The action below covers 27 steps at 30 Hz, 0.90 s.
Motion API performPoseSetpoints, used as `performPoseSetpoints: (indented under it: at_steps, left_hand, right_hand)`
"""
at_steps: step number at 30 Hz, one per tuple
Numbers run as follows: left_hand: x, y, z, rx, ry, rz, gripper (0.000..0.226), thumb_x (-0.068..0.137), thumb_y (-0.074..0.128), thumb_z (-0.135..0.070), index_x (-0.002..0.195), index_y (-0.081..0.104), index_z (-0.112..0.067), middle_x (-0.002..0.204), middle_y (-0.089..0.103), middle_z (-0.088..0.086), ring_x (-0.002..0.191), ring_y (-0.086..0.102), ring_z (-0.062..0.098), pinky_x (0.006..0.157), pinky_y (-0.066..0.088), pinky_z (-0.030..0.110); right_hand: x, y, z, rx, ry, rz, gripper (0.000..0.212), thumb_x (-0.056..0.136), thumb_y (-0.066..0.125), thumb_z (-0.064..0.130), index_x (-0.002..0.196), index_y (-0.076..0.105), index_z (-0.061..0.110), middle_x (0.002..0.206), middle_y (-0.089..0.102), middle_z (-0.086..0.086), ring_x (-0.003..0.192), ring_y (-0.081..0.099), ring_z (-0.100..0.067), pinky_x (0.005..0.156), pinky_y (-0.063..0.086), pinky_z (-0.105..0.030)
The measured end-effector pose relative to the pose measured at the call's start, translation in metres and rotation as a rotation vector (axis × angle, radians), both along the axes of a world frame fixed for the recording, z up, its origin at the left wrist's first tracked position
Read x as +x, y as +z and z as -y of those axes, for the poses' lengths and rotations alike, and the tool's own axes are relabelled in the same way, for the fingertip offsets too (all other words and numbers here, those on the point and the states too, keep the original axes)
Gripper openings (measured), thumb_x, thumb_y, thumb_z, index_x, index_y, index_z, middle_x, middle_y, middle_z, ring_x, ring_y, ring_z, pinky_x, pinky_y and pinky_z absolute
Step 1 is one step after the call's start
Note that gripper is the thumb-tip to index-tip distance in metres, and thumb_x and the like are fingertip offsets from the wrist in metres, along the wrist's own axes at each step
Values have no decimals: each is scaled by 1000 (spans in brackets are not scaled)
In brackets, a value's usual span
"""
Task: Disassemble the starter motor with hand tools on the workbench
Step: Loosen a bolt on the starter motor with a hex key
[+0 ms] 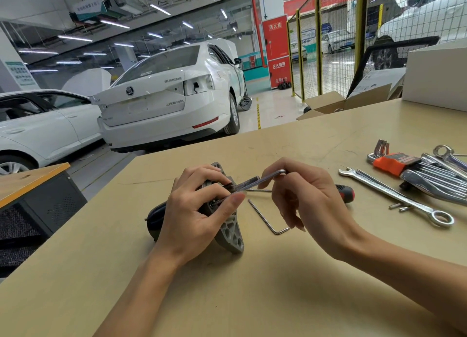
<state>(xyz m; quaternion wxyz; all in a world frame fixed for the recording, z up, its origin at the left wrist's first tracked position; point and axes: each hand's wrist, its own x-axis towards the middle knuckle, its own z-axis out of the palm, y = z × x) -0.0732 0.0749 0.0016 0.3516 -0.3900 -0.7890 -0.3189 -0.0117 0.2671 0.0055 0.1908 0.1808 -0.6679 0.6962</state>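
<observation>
A tan wooden worktop (290,281) fills the near half of the view inside a car workshop with a glossy pale floor, strip lights overhead and yellow mesh fencing (336,46) at the far right. Beyond the far edge stands a white saloon (171,94) with SUPERB lettered on its boot lid; Chinese badging below it is too small to read. A red cabinet (276,51) carries Chinese characters.

The starter motor (227,225) lies at mid-worktop. The left hand (194,210) grips it, fingers curled over the grey flange and hiding most of the black body. The right hand (300,200) pinches an L-shaped hex key (262,178) between thumb and forefinger, its tip at the motor's face. A second hex key (267,219) lies just right of the motor. A red-and-black screwdriver handle (345,192) is partly hidden behind the right hand. Further right lie a combination spanner (394,196) stamped STEEL and an orange-holdered key set (394,162), cut off by the frame edge.
</observation>
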Motion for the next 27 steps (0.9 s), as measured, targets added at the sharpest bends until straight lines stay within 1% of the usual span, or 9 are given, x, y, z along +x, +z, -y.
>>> performPoseSetpoints:
  at_steps: [7, 10, 12, 14, 17, 20, 22, 25, 27]
  left_hand:
    - [0, 0, 0, 13, -17, 6, 55, 95, 50, -57, 75, 75, -12, 98, 67, -2, 107, 55, 13, 88, 49, 49]
    - [-1, 0, 0, 18, -21, -1, 53, 94, 52, -55, 74, 75, -11, 98, 67, -2, 107, 55, 12, 88, 50, 47]
    - [-1, 0, 1, 17, -24, -4, 52, 93, 53, -56, 74, 74, -12, 98, 68, -2, 107, 56, 13, 88, 50, 46]
    - [-1, -1, 1, 13, -21, -3, 51, 92, 55, -57, 73, 74, -13, 98, 67, -1, 107, 56, 14, 88, 49, 46]
    - [-1, 0, 1, 3, -14, -9, 52, 91, 56, -58, 72, 74, -13, 97, 67, -2, 106, 57, 15, 88, 49, 46]
    - [0, 0, 1, 1, -14, -11, 53, 91, 55, -59, 72, 74, -13, 97, 67, -2, 106, 56, 15, 88, 49, 46]
    - [0, 0, 0, 1, -13, -11, 53, 92, 55, -58, 73, 74, -12, 97, 67, -2, 106, 56, 16, 87, 49, 48]
    - [1, 0, 0, -1, -10, -21, 49, 92, 56, -54, 73, 73, -12, 97, 67, -2, 106, 57, 18, 87, 49, 49]
    - [1, 0, 0, -2, -11, -20, 50, 92, 55, -54, 74, 73, -12, 98, 67, -2, 106, 57, 18, 87, 49, 49]
  right_hand:
    - [-2, -1, 1, 25, -34, 12, 31, 88, 36, 11, 79, 66, 16, 45, 43, 0, 38, 38, -8, 38, 31, -15]
    - [-1, -1, 1, 14, -55, 53, 29, 99, 39, 5, 95, 64, 17, 48, 46, 2, 40, 39, -7, 38, 32, -16]
    - [-1, 1, 0, -21, -71, 105, 19, 103, 42, 14, 103, 60, 18, 51, 48, 2, 41, 41, -10, 38, 33, -18]
    - [-3, 3, -3, -59, -62, 154, 25, 105, 40, 24, 96, 60, 13, 51, 48, -1, 42, 41, -16, 37, 33, -22]
    - [-2, 8, -3, -99, 15, 177, 51, 104, 39, 36, 66, 59, 8, 46, 44, -6, 41, 39, -22, 37, 31, -23]
    - [2, 9, -1, -78, 76, 144, 56, 97, 46, 49, 60, 59, 9, 44, 42, -6, 41, 40, -22, 38, 32, -23]
    - [3, 7, -1, -76, 91, 115, 47, 90, 46, 46, 62, 61, 11, 45, 41, -7, 42, 39, -22, 39, 31, -23]
    - [4, 4, -2, -45, 83, 39, 30, 87, 46, 29, 69, 62, 12, 47, 42, -7, 42, 39, -20, 40, 32, -22]
    - [5, 2, -1, -27, 69, 4, 25, 85, 43, 20, 74, 63, 10, 48, 45, -6, 42, 40, -18, 40, 34, -19]
